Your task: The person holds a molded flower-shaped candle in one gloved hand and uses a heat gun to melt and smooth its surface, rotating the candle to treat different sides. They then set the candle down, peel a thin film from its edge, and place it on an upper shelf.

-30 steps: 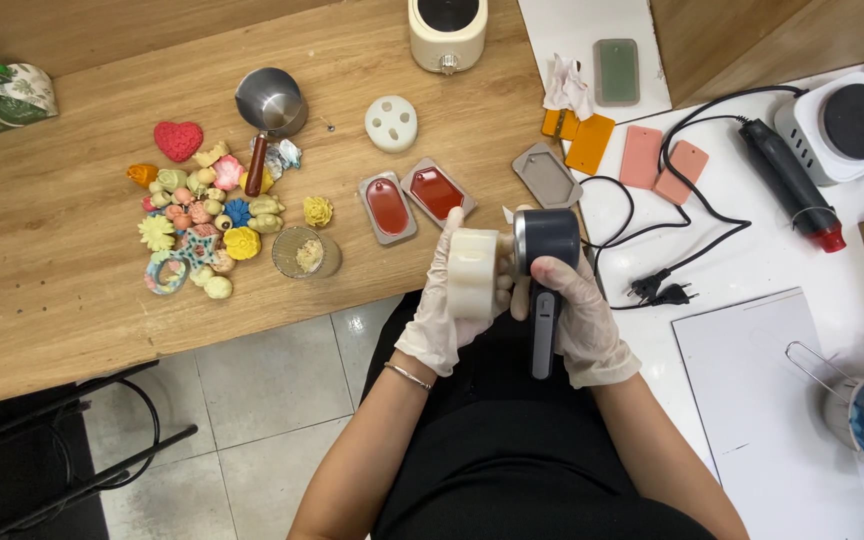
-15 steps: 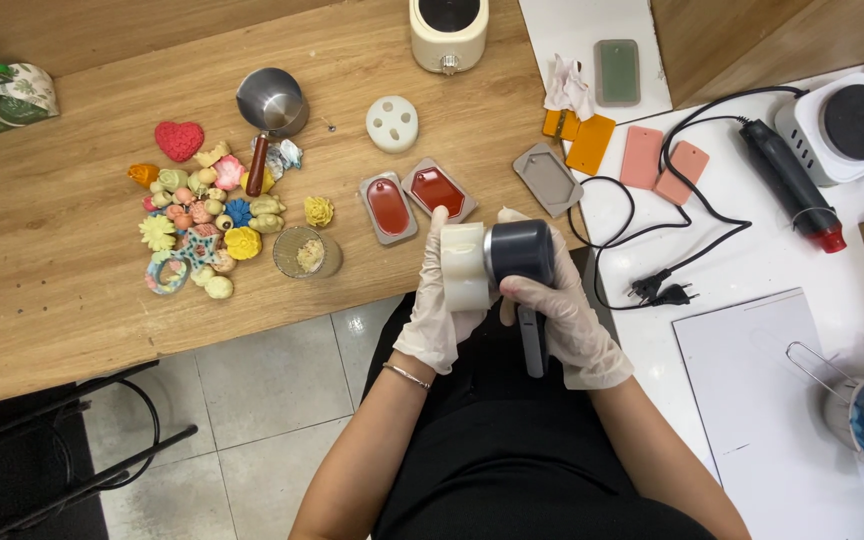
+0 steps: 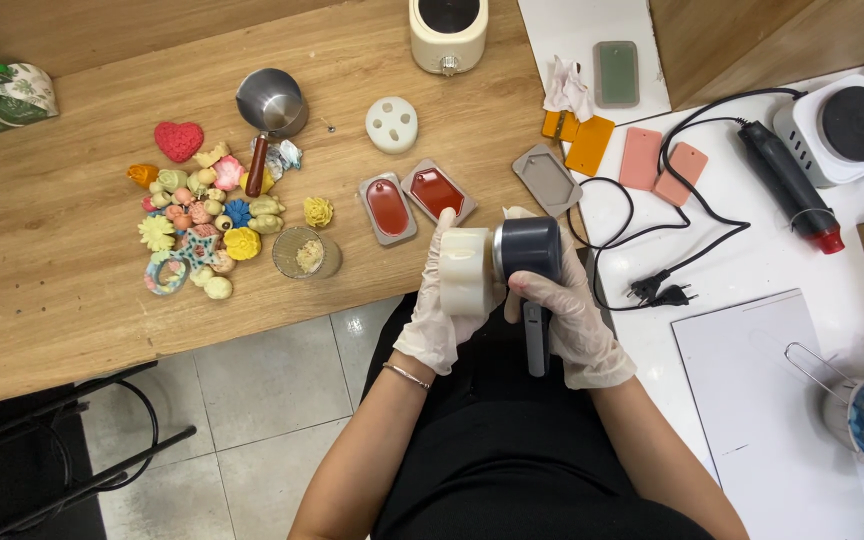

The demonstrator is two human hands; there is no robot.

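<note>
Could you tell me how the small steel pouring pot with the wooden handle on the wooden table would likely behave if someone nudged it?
The small steel pouring pot with the wooden handle would probably slide rather than roll, since it sits upright on the wooden table. Its smooth, shiny wall looks rigid and possibly slippery. The long handle may make it swing round if pushed at the end, scattering the coloured wax shapes touching it.

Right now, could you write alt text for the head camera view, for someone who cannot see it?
Seen from above, a person's gloved left hand presses a cream round mould against a dark grey melting pot held by the gloved right hand. On the wooden table lie colourful small wax shapes and two red-filled moulds.
</note>
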